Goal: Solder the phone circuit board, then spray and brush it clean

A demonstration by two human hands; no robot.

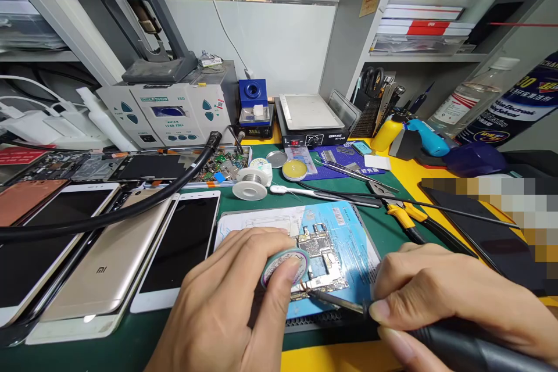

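"QUICK" on grey station [181, 113], "mi" on gold phone [104, 261]

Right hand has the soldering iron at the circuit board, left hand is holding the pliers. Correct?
Not the pliers: those lie on the worktop. The left hand holds a round, green-rimmed reel, as the head view shows. The right hand does have the soldering iron at the circuit board.

Phone-repair workshop: soldering iron [342, 302], circuit board [317, 246], solder spool [250, 189], rework station [163, 125], row of phones [185, 244], pliers [401, 217].
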